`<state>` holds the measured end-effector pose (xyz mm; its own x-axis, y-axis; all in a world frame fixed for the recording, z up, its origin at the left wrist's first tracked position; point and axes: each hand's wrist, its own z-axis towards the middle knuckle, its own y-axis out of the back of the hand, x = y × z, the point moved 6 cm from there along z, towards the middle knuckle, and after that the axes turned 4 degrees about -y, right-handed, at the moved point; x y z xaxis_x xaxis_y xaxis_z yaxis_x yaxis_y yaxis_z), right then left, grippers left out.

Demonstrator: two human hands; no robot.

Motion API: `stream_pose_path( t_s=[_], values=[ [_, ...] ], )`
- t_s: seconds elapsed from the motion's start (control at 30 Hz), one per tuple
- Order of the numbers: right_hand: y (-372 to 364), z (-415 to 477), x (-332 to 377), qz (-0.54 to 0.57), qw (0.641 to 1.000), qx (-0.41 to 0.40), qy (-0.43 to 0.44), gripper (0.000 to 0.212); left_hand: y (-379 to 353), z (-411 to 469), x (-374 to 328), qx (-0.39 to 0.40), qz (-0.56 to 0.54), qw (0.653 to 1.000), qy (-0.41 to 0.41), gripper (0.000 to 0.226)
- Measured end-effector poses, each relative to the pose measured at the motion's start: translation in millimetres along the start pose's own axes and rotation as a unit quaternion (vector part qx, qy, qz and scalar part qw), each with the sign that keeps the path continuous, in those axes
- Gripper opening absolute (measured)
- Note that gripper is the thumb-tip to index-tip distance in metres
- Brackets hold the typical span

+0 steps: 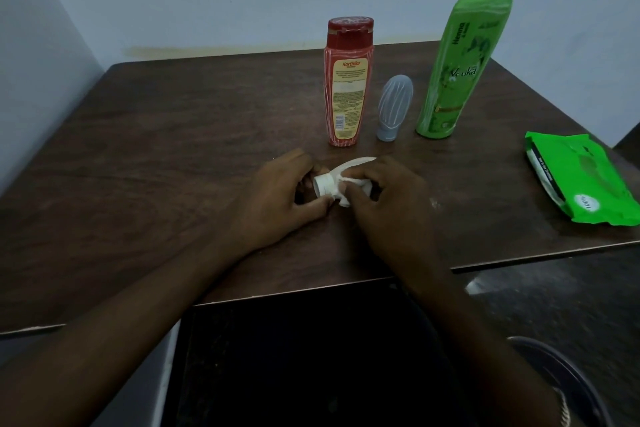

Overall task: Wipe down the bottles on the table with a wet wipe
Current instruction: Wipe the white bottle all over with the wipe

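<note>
White bottle held sideways, just in front of the red bottle. Left hand fingers clamped on its cap end. Right hand fingers pinch wet wipe against its body.

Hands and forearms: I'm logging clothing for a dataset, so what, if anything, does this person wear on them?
Both are bare. The left hand and right hand are ungloved; the left forearm and right forearm show no sleeves. No ring or watch can be made out in the dim light. A thin pale band, perhaps a bracelet, shows at the right arm's edge near the frame's bottom.
</note>
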<state>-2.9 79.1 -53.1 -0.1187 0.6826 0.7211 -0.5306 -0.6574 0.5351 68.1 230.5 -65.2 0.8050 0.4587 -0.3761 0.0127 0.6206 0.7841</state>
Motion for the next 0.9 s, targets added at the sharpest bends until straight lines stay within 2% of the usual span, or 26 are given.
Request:
stream_pose_path(
  t_s=[0.17, 0.4, 0.53, 0.6, 0.77, 0.9],
  values=[
    [2.1, 0.4, -1.9, -0.009, 1.000, -0.007, 0.008, 0.012, 0.4, -1.1, 2.3, -0.006, -0.008, 1.000, -0.002, 0.031],
    [30.8, 15.1, -46.6, -0.001, 0.993, -0.035, -0.111, 0.014, 1.1, -0.7, 2.5, -0.006, -0.014, 1.000, -0.002, 0.031],
    [31.7, 14.2, -48.3, 0.026, 0.989, -0.043, -0.138, 0.011, 1.4, -0.8, 2.7, -0.007, -0.015, 1.000, -0.004, 0.032],
    [25.6, 9.8, -37.1, 0.023, 0.992, -0.036, -0.120, 0.012, 1.5, -1.0, 1.4, -0.008, -0.013, 1.000, -0.008, 0.032],
    [0.2, -7.1, 5.0, -0.013, 1.000, -0.016, -0.009, 0.011, 3.1, -0.9, -1.0, -0.014, -0.010, 1.000, -0.016, 0.031],
    [3.4, -4.8, -1.4, -0.021, 1.000, -0.023, -0.004, 0.011, 3.2, -1.5, -0.6, -0.013, -0.008, 1.000, -0.017, 0.032]
  ],
)
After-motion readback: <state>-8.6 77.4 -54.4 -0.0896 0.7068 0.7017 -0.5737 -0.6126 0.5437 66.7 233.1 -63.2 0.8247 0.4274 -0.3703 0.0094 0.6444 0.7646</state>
